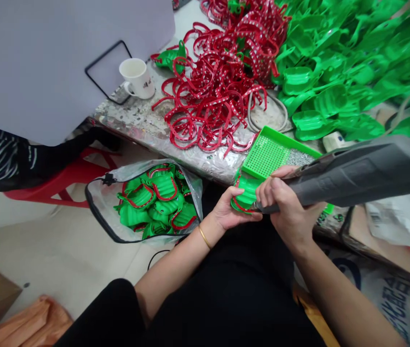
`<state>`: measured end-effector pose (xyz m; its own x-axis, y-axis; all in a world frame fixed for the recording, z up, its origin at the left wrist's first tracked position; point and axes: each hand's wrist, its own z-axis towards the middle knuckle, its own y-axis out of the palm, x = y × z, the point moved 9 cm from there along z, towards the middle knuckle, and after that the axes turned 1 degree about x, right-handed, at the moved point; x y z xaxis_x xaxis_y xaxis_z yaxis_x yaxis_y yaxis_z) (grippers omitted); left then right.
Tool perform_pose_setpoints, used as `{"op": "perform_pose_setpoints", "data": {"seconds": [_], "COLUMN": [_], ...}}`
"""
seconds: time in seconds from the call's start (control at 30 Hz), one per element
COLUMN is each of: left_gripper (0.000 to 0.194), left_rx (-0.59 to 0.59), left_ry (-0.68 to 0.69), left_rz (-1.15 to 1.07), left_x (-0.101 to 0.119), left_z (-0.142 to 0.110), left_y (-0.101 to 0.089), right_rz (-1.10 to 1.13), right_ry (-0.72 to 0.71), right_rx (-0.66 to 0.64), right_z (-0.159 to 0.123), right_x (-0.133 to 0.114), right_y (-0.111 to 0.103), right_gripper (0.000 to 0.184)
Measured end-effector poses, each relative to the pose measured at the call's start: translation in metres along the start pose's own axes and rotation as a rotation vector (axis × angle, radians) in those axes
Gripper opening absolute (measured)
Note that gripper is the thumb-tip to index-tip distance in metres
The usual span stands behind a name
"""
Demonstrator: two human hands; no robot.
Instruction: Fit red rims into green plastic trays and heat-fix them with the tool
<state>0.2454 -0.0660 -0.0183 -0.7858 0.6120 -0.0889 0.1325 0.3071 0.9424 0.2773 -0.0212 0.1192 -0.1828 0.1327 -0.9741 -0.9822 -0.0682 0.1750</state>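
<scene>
Foil-covered bench [132,130] | red bands [215,96] | white mug [137,78] | gray tool [357,173] over green tray [266,154]

Bench: foil-covered, paint-flecked top [132,126], ahead of the right fingers [267,189]
Tray: green pegged tray [266,155], just beyond the fingers
Red strips: tangled heap [214,103], farther ahead
Green plastic shells: pile [342,72], ahead and right
Mug: white mug [137,78], well ahead and left

Glossy, smooth grn plastic pcs [299,82].
</scene>
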Motion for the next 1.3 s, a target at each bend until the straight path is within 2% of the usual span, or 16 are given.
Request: {"op": "perform_pose_setpoints", "data": {"seconds": [0.6, 0.83, 1.03, 1.2, 1.3], "left_gripper": [0.037, 0.047, 0.043, 0.035, 0.037], "left_rx": [0.0, -0.023, -0.011, -0.03, -0.048], "left_ry": [-0.035, -0.046, -0.052, -0.032, 0.002], "left_rz": [-0.001, -0.015, -0.021, 0.063, 0.309], "left_x": [-0.002, -0.003, -0.004, -0.003, 0.016], "left_z": [0.001, 0.0, -0.001, -0.002, -0.028], "left_y": [-0.009, -0.005, -0.001, 0.003, 0.011], "right_rz": [0.025, 0.028, 0.055, 0.121, 0.12], "right_ry": [-0.068, -0.126, -0.138, 0.011, 0.036], "right_rx": [0.026, 0.048, 0.053, 0.04, 0.02], "right_z": [-0.007, -0.012, -0.016, -0.008, 0.006], "right_x": [-0.001, -0.004, -0.003, 0.001, -0.012], "right_y": [0.002, 0.002, 0.001, 0.003, 0.001], "right_gripper": [0.007, 0.006, 0.008, 0.013, 0.019]}}
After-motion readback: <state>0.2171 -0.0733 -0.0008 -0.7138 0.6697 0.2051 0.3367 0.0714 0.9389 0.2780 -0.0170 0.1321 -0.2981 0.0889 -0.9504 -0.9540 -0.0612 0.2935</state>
